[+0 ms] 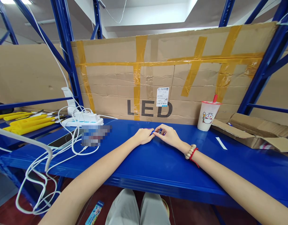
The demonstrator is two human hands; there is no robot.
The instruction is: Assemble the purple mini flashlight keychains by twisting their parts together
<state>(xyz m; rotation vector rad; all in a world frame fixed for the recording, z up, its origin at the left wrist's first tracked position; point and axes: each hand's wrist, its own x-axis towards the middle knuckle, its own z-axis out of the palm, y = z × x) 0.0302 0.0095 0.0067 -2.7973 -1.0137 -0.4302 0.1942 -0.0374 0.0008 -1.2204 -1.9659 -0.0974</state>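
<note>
My left hand (143, 136) rests on the blue shelf top (139, 159), back upward, fingers drawn together. Beside its fingertips is a small bright-blue thing (152, 132), too small to name. My right hand (170, 135) meets it from the right, thumb and forefinger bent in a pinch near that blue bit. Under the curled right fingers shows a small shiny, dark-and-purple thing (162, 132), mostly hidden. What either hand grips cannot be made out. A beaded bracelet (190, 152) and a red cord circle my right wrist.
A white paper cup (207, 116) with a red straw stands back right, near an open cardboard box (249, 129) and a white strip (221, 143). At left lie a power strip (87, 120), tangled white cables (74, 140), a phone (61, 140) and yellow-handled tools (32, 123). Cardboard (115, 84) forms the back.
</note>
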